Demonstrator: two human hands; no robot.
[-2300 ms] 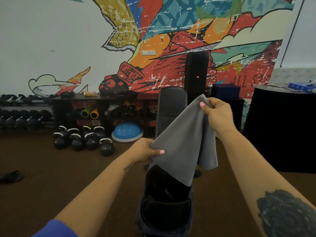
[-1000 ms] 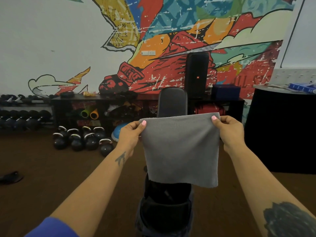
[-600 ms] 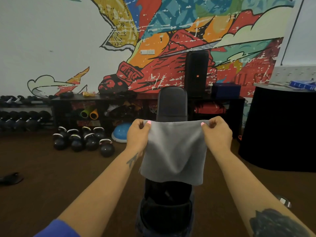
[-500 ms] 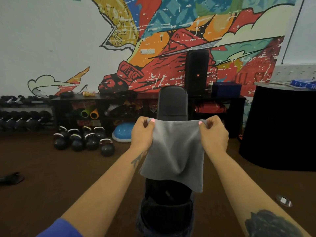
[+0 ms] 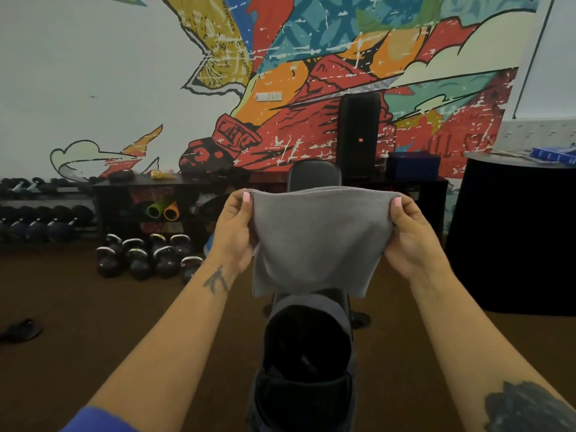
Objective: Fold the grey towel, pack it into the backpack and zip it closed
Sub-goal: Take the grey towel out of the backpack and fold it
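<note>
backpack point(image 5: 307, 353) base cut off by bottom edge, bench point(image 5: 313, 179) mostly hidden behind grey towel point(image 5: 314, 241)

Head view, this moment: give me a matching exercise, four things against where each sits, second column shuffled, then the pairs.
Things:
1. grey towel
2. backpack
3. kettlebells
4. black speaker

Places:
A. on the floor, left, before the rack
B. held up between left hand and right hand
C. standing against the mural
D. open, below the towel

Pairs: 1-B, 2-D, 3-A, 4-C
</note>
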